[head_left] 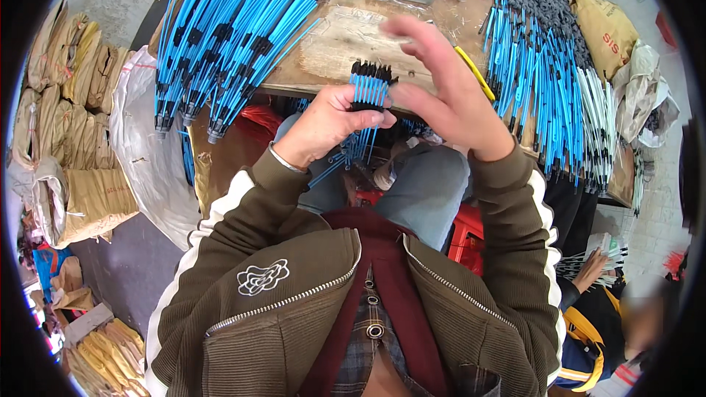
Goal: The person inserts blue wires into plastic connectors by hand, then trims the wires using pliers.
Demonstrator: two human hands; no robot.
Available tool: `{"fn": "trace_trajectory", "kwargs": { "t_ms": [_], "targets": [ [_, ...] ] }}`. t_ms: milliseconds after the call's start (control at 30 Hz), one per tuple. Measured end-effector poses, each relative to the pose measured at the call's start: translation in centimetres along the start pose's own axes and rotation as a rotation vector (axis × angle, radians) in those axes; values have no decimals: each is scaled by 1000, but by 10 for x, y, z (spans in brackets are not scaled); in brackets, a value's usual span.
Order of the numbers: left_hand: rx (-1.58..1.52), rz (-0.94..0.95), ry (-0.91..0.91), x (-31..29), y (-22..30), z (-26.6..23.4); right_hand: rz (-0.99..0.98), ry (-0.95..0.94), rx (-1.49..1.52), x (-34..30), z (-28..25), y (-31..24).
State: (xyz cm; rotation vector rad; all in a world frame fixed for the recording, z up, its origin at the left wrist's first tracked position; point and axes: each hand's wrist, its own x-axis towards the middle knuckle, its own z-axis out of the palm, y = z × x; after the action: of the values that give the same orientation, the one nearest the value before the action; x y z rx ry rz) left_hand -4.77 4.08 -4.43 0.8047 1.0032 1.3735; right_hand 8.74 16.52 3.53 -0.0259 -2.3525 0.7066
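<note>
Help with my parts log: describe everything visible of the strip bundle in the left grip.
The strip bundle holds slim blue, apparently plastic strips side by side, with black far ends and a black nearer band. The left grip clasps it at the near edge of the worktable; right grip contact is unclear.

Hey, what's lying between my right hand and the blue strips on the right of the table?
In the head view, a slim yellow stick shows between your right hand and those blue strips.
</note>
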Motion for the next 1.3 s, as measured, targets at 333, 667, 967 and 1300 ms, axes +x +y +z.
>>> {"fn": "trace_trajectory", "kwargs": {
  "t_ms": [333,667,967,1300],
  "targets": [
    [254,223,-151,-3,-7,-5,265,118,-518,57,-20,166],
    [207,303,-146,-4,-2,-7,7,-7,-978,76,6,206],
    [254,346,-187,-10,-2,4,-30,-147,-1059,76,-1,186],
    [247,349,-194,-10,-6,-2,500,268,282,-1,-38,-5]
  ]
}}
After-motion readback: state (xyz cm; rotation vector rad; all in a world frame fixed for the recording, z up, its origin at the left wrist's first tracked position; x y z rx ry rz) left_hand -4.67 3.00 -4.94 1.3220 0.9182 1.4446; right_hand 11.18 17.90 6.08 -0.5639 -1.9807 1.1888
